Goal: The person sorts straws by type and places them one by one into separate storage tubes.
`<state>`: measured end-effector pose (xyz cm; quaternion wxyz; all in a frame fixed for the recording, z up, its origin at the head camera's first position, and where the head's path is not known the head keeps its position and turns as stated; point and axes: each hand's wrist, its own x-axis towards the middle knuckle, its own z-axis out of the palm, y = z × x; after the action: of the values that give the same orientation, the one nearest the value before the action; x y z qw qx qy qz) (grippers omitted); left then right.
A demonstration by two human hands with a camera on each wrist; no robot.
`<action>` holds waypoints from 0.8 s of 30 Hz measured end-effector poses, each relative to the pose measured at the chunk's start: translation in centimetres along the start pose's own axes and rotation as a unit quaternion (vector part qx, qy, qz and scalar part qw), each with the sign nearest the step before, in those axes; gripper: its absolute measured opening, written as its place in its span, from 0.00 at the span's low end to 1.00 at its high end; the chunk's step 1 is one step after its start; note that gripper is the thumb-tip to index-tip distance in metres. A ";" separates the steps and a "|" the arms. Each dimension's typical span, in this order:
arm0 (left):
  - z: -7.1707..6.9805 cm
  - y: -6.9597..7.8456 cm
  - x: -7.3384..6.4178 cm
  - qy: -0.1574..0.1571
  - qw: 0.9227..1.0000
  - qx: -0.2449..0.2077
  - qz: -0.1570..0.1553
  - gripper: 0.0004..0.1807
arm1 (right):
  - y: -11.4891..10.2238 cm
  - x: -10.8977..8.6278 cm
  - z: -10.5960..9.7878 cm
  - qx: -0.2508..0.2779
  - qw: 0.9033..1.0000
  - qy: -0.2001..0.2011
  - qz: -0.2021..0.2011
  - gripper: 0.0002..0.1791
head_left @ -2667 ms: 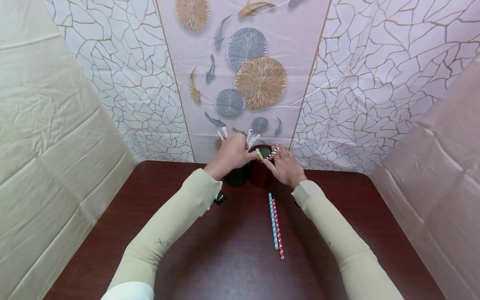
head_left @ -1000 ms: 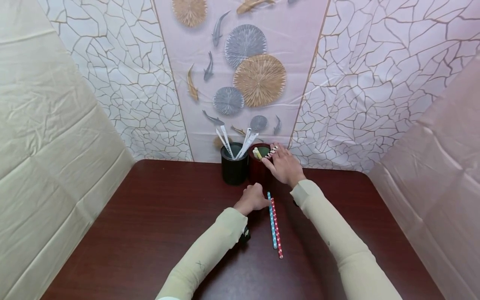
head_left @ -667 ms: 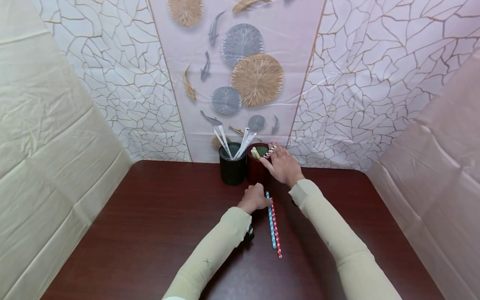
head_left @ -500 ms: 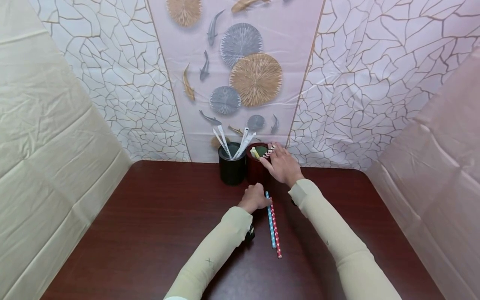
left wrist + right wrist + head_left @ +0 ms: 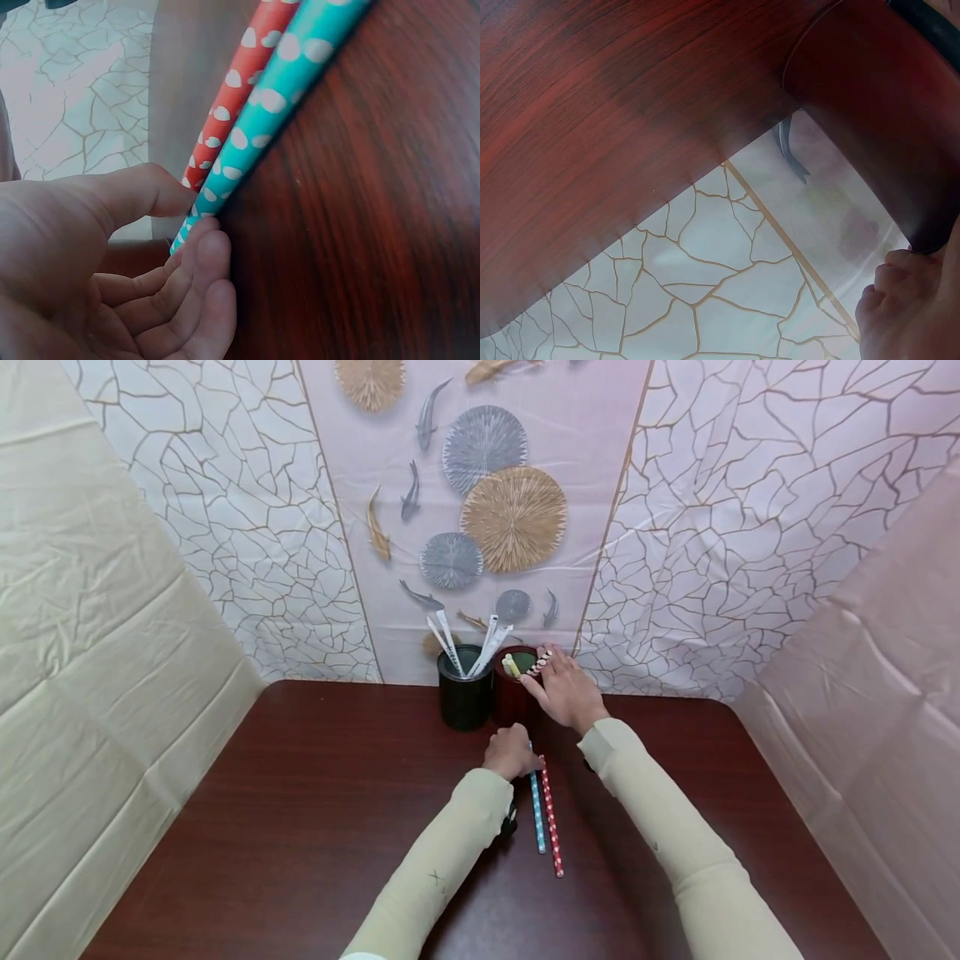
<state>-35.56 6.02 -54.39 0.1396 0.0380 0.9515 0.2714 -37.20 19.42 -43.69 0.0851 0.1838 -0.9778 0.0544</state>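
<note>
My left hand (image 5: 513,753) is low over the table, its thumb and index finger pinching the far end of a blue straw (image 5: 537,818) with white dots. Close beside that straw lies a red straw (image 5: 552,827) with white hearts. In the left wrist view both straws, the blue one (image 5: 277,105) and the red one (image 5: 240,75), run up from the fingers. My right hand (image 5: 570,693) grips the rim of a dark red cup (image 5: 512,703), thumb at the front and fingers round its right side. A striped straw (image 5: 539,663) and short pale yellow pieces (image 5: 512,666) show inside the cup.
Left of the red cup, touching or nearly so, stands a black cup (image 5: 463,702) with several white paper-wrapped sticks (image 5: 487,652). Both cups are near the far edge of the brown table (image 5: 337,793). Behind it hangs a patterned cloth (image 5: 480,527).
My left hand came from above the black cup down to the straws. Most recently the blue straw shifted slightly left, apart from the red one. My right hand stayed on the red cup.
</note>
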 end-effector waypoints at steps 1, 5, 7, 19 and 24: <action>-0.5 0.3 -0.6 -0.004 1.000 -0.003 -0.004 0.19 | 0.0 0.0 0.0 -0.001 1.000 0.000 0.000 0.45; -2.6 1.4 -3.7 -0.015 1.000 -0.021 -0.016 0.19 | 0.0 0.0 0.0 -0.001 1.000 0.001 -0.001 0.45; -3.7 1.9 -5.4 -0.014 0.999 -0.031 -0.020 0.18 | 0.0 0.0 0.0 0.000 1.000 -0.001 -0.001 0.45; -5.2 0.7 -5.9 -0.026 0.995 -0.089 -0.034 0.15 | -0.1 0.1 -0.1 -0.003 1.000 -0.004 0.002 0.46; -5.8 -0.1 -5.3 -0.021 0.995 -0.096 -0.025 0.15 | 0.0 0.1 0.0 -0.006 1.000 -0.009 0.003 0.46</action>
<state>-32.19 2.20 -48.42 0.1689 0.0062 0.9187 0.3570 -37.28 19.35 -43.63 0.0775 0.1808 -0.9793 0.0476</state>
